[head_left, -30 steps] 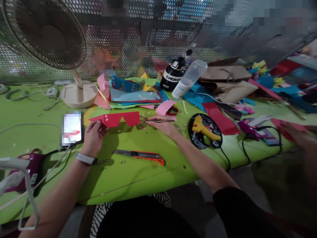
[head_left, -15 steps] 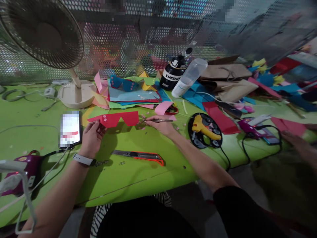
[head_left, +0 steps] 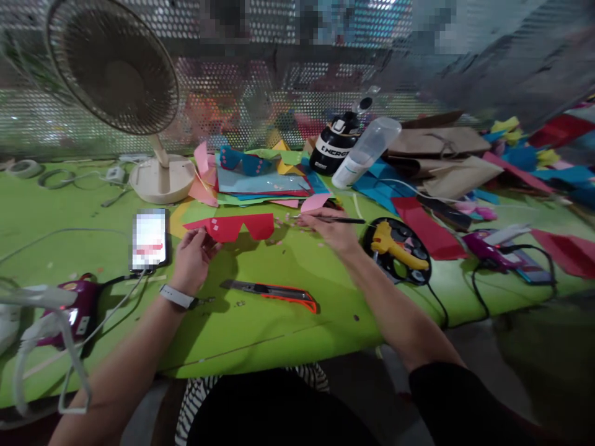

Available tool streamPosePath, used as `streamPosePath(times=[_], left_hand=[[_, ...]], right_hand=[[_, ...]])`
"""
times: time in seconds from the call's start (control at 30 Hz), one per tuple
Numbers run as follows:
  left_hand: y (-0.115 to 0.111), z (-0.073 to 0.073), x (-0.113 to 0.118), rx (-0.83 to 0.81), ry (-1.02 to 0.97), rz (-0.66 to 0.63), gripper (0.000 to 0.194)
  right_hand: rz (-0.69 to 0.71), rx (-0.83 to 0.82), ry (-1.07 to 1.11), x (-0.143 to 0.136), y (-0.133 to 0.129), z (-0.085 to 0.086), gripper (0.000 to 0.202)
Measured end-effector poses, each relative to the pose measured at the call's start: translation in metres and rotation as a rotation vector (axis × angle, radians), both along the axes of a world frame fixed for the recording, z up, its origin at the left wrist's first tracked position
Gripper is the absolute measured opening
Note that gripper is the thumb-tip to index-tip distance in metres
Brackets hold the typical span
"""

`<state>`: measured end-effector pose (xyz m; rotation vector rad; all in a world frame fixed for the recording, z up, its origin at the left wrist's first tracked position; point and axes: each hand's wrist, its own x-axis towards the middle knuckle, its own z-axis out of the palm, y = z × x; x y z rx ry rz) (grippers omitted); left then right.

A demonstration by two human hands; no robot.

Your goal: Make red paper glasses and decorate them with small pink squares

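Observation:
A red paper glasses-shaped cutout with two small pale pink squares near its left end is pinched at its lower left edge by my left hand. My right hand closes on a slim dark pen-like tool, its thin tip pointing left. Whether it is tweezers or a blade, I cannot tell. That tip is just right of the cutout, above tiny pink paper scraps. Below both hands lies an orange and black utility knife with its blade out.
A phone and a purple glue gun lie left, near a fan. Behind are blue paper glasses on stacked sheets and two bottles. A yellow glue gun rests on a black tray at right, beside another purple glue gun.
My right hand and its tool have drawn slightly away from the cutout, rightward. The whole view has shifted a little. Another person's hand at the right edge has gone out of view.

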<state>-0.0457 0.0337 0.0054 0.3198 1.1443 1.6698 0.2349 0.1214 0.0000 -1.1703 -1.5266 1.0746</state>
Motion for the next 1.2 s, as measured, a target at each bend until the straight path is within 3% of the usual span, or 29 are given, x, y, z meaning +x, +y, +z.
streamPosePath(times=[0.1, 0.2, 0.3, 0.47, 1.2], left_hand=[[-0.004, -0.001, 0.006, -0.023, 0.015, -0.014, 0.018], [-0.007, -0.002, 0.01, -0.032, 0.035, -0.027, 0.02], [-0.011, -0.002, 0.012, -0.015, 0.062, -0.055, 0.021], [-0.014, -0.003, 0.015, 0.009, 0.083, -0.093, 0.022], [-0.017, 0.0, 0.023, -0.002, 0.064, -0.128, 0.015]], right_hand=[[0.004, 0.038, 0.013, -0.008, -0.017, 0.021, 0.035], [0.17, 0.048, -0.079, -0.032, -0.037, 0.032, 0.033], [0.289, 0.092, -0.183, -0.061, -0.05, 0.033, 0.027], [0.357, 0.149, -0.216, -0.092, -0.054, 0.029, 0.02], [0.293, 0.198, -0.159, -0.098, -0.058, 0.03, 0.021]])
